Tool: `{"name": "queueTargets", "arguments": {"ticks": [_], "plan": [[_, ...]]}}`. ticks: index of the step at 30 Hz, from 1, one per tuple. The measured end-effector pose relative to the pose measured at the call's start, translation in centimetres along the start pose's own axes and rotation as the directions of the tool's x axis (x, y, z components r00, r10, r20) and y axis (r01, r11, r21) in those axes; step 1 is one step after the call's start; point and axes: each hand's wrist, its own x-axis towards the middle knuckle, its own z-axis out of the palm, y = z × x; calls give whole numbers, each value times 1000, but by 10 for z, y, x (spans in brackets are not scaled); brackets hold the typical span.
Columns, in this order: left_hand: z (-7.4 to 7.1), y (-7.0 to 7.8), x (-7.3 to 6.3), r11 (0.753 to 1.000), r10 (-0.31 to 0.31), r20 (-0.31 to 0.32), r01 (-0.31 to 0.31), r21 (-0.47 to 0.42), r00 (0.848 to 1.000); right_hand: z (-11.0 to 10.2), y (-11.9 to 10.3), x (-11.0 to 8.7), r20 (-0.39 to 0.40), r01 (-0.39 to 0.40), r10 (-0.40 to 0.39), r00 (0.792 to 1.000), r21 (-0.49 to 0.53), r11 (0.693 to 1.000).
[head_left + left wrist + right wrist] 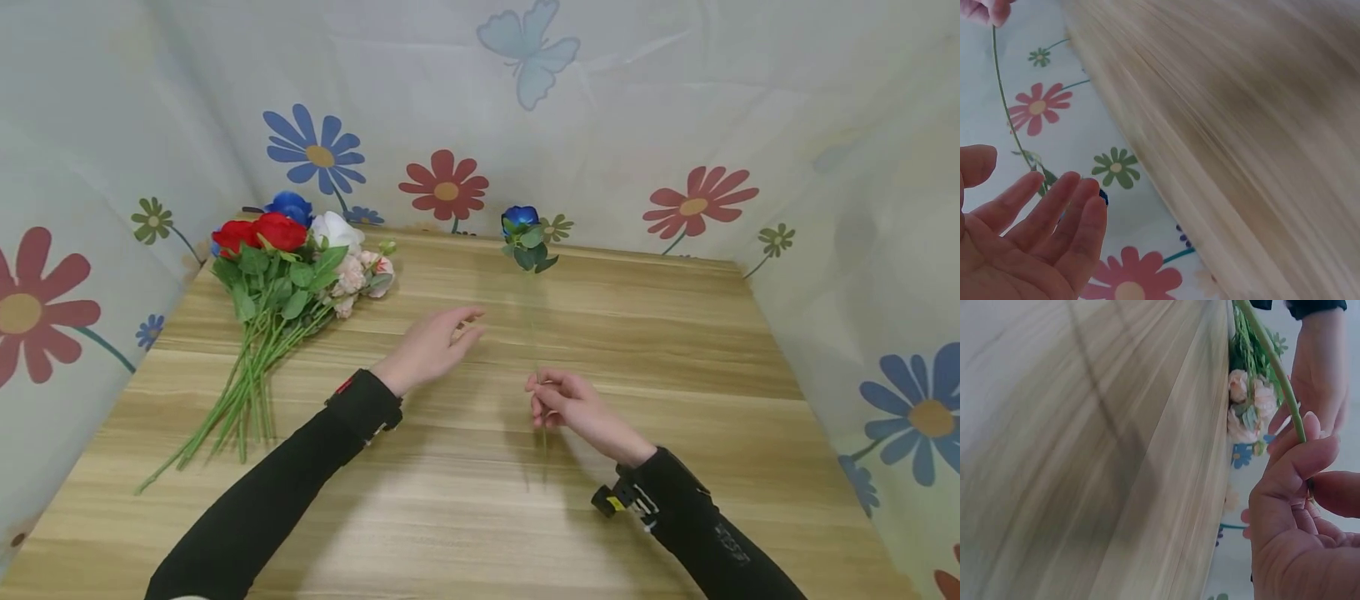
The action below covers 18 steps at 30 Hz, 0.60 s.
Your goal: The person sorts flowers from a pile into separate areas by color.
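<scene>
In my right hand (570,406) a blue rose (521,218) is pinched by its thin green stem (1277,365), between thumb and fingers. The bloom and its leaves point away from me, toward the back edge of the table, and the stem's lower end sticks out below the hand. My left hand (433,343) is empty, to the left of the stem. Its fingers (1072,212) are spread and fairly straight, and in the left wrist view they partly cover the blue bloom.
On the left of the wooden table (465,517) lies a bunch of flowers: red roses (279,232), a blue bloom (289,207), a white bloom (336,229) and pale pink blossoms (351,273). Their green stems (247,387) fan toward me. A flower-printed curtain (600,125) encloses the table.
</scene>
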Motion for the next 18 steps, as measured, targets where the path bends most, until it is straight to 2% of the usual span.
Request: {"name": "queueTargets", "arguments": {"ticks": [3,8,12,18], "plan": [[-3,-2,-5,995,20,-22,-18,102,1000,-9,2,-4,-31,-5,5,1000,-25,1000],[-9,-5,-13,978,31,-27,-24,206,999,-26,8,-14,-87,-26,19,996,-76,997],[-15,-9,-18,967,18,-28,-10,255,999,-43,12,-23,-141,-43,28,990,-105,994],[-25,-18,-25,959,-11,-57,27,282,998,-71,16,-37,-196,-72,38,980,-171,983]]}}
